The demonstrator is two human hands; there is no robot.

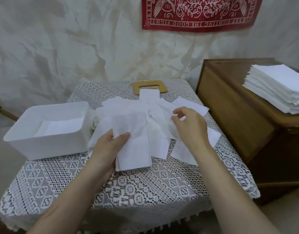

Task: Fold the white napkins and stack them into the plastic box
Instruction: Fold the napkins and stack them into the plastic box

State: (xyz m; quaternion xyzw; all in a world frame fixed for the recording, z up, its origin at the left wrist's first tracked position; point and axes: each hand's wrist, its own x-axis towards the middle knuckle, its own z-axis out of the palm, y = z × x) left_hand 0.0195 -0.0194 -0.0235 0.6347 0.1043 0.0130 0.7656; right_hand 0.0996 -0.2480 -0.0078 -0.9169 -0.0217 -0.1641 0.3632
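Now | lace worktop [145,184] | plastic box [44,146] at left edge | left grip [109,144] holds front napkin [137,152] | right grip [191,125] pinches crumpled napkin [164,114] | red wall banner [196,14]

Two hands [109,143] [191,127], one plastic box [44,144], many napkins [138,149]

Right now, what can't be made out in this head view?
- Napkin count in plastic box: head view, white on white, too faint.
- Wooden board: head view, near part under loose napkins.
- Cabinet napkin stack: head view, cut by right edge.
- Left hand fingers: head view, under the loose napkins it holds.
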